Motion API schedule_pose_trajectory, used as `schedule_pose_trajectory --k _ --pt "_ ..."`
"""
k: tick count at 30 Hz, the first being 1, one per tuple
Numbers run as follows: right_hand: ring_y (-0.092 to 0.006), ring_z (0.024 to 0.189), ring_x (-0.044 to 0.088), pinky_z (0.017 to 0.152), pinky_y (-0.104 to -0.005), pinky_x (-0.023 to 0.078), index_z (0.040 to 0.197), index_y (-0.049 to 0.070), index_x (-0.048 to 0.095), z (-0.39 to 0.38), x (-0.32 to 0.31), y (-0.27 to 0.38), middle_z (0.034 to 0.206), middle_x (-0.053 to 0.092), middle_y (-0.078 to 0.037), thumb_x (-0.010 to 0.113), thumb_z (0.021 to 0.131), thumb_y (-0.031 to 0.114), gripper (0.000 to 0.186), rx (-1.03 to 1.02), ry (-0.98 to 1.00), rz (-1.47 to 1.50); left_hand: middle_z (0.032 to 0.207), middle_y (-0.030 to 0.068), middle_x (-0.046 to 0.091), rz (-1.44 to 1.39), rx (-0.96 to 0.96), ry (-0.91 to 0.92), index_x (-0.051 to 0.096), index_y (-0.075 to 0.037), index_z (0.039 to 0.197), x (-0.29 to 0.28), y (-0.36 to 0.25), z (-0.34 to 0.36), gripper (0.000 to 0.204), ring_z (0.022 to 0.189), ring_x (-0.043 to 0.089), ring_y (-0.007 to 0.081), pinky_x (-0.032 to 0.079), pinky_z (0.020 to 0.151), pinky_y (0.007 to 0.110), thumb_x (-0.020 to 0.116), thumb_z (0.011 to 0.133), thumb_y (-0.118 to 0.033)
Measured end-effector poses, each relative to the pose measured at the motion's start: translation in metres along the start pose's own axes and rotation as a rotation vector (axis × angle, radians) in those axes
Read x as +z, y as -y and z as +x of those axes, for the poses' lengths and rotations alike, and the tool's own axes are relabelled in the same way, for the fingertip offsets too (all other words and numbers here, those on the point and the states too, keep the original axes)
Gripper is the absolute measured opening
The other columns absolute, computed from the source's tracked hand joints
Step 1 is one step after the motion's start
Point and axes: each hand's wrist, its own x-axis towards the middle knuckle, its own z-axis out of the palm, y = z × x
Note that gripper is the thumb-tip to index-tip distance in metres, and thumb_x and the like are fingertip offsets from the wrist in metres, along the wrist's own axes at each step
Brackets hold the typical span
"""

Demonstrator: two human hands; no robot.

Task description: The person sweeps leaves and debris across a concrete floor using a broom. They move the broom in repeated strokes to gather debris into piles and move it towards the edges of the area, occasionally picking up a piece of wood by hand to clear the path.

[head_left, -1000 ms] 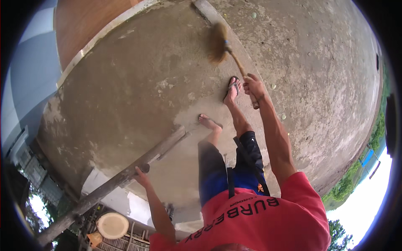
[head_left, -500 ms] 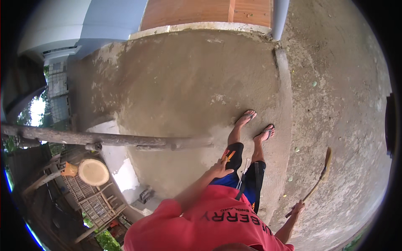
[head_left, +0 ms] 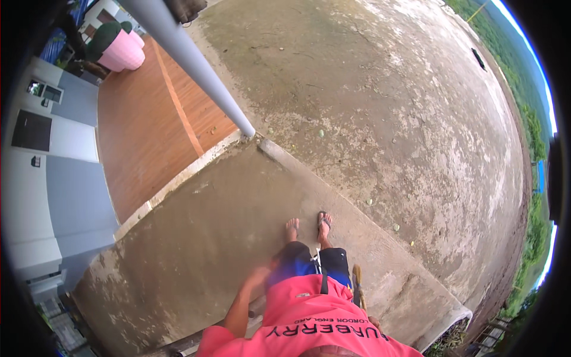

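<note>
Fingers of the right hand (head_left: 373, 322) are mostly hidden behind the pink shirt; they seem wrapped on the broom (head_left: 357, 284), though I cannot tell for sure. The broom hangs upright beside the right leg, bristles near the concrete slab's (head_left: 196, 238) outer edge. The left hand (head_left: 260, 277) swings free by the thigh, loosely curled and holding nothing. For clean sweeping, strokes are best pushed outward over the raised curb (head_left: 333, 196) toward the rough yard (head_left: 416, 119). Open room lies ahead; the grey post (head_left: 190, 59) and wooden deck (head_left: 154, 131) bound the far corner.
</note>
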Motion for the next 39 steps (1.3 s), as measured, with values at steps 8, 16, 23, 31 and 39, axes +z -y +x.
schedule_pose_trajectory --k 8,16,23,31,39 --pt "-0.0165 0.055 0.045 0.051 -0.0425 0.037 0.069 0.008 0.052 -0.023 0.045 -0.201 0.058 0.049 -0.002 0.057 0.09 0.026 0.028 -0.144 -0.035 0.19 0.061 0.0046 0.056 0.107 -0.216 -0.345 0.068 -0.003 0.099 -0.111 -0.04 0.001 0.033 0.055 0.052 0.0159 0.042 0.052 0.033 0.052 0.091 -0.032" --pt "-0.0202 0.047 0.042 0.048 -0.0421 0.035 0.074 0.006 0.049 0.025 0.128 -0.207 0.055 0.046 -0.006 0.048 0.093 0.026 0.028 0.399 -0.199 0.052 0.05 -0.0041 0.031 0.025 -0.036 -0.359 0.067 -0.005 0.098 -0.172 -0.181 0.069 0.042 0.04 0.03 0.008 0.021 0.037 0.025 0.049 0.093 -0.042" --pt "-0.0176 0.046 0.044 0.041 -0.0354 0.037 0.085 0.005 0.052 0.028 0.169 -0.188 0.057 0.046 -0.006 0.05 0.094 0.026 0.023 0.226 -0.265 0.428 0.067 0.0011 0.048 0.212 0.002 -0.218 0.059 -0.006 0.106 -0.166 -0.254 0.123 0.025 0.043 0.039 0.0097 0.028 0.036 0.025 0.055 0.087 -0.022" --pt "-0.0175 0.047 0.046 0.041 -0.0348 0.037 0.084 0.006 0.053 0.032 0.103 -0.106 0.059 0.048 -0.007 0.052 0.093 0.027 0.023 0.223 -0.285 0.438 0.082 0.0038 0.062 0.391 0.143 -0.067 0.061 -0.005 0.113 -0.094 -0.286 0.165 0.029 0.056 0.052 0.0105 0.041 0.045 0.024 0.064 0.084 -0.006" --pt "-0.0175 0.043 0.044 0.039 -0.0339 0.035 0.079 0.003 0.052 0.017 -0.025 -0.007 0.055 0.046 -0.008 0.048 0.093 0.027 0.028 0.275 -0.306 0.32 0.084 0.0047 0.065 0.574 -0.069 0.052 0.068 -0.004 0.104 0.071 -0.342 0.073 0.024 0.06 0.053 0.0108 0.044 0.053 0.025 0.066 0.088 -0.022"
